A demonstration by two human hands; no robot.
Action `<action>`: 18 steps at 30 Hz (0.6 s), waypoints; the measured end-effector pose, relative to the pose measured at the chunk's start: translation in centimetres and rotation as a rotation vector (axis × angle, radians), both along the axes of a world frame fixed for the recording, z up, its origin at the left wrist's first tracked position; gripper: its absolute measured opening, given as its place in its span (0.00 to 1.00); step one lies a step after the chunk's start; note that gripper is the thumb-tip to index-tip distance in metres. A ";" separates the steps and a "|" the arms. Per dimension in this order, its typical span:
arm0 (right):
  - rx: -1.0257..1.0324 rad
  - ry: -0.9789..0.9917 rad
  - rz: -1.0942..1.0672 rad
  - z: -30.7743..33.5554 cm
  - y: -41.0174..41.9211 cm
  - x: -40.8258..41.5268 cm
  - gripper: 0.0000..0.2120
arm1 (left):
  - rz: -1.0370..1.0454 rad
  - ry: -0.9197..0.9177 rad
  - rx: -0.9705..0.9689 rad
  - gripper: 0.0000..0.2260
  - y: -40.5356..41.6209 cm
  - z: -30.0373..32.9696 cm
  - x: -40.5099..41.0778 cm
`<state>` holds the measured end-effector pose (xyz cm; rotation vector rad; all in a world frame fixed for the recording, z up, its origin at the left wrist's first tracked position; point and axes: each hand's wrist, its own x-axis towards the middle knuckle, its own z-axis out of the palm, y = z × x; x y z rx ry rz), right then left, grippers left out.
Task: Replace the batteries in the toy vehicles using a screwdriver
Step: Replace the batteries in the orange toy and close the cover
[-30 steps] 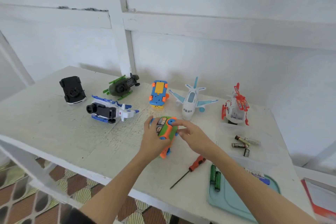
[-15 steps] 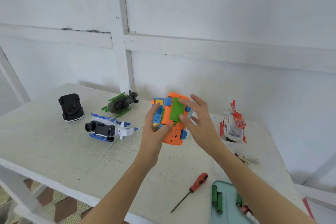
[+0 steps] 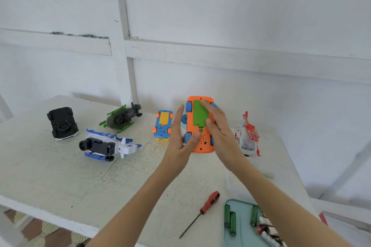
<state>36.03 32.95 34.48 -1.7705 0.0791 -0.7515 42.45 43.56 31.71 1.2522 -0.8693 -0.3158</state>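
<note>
An orange toy car with blue wheels is held up above the table, its underside facing me. On that underside is a green battery cover. My left hand holds the car's left side, its thumb pressed on the orange base below the cover. My right hand grips the right side, with thumb and forefinger lying on the green cover. A red-handled screwdriver lies on the table near the front edge, apart from both hands. Green batteries lie in a teal tray.
Standing on the white table are a black car, a green helicopter, a blue-white helicopter, a small blue-orange car and a red-white helicopter. More batteries lie in the tray's right part. The wall is close behind.
Both hands lifted the orange car off the table and turned its underside toward me. My right fingers moved onto the green cover.
</note>
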 end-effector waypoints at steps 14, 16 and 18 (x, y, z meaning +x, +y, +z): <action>0.000 0.176 0.136 -1.6 -2.0 -0.9 0.23 | -0.012 -0.003 0.088 0.34 -0.1 -3.3 0.9; -0.022 0.210 0.147 -2.6 -2.0 -0.8 0.25 | -0.030 0.040 0.070 0.36 0.4 -4.3 0.8; -0.052 0.221 0.153 -3.7 -1.7 -0.7 0.27 | -0.036 0.022 0.085 0.36 0.9 -5.2 1.0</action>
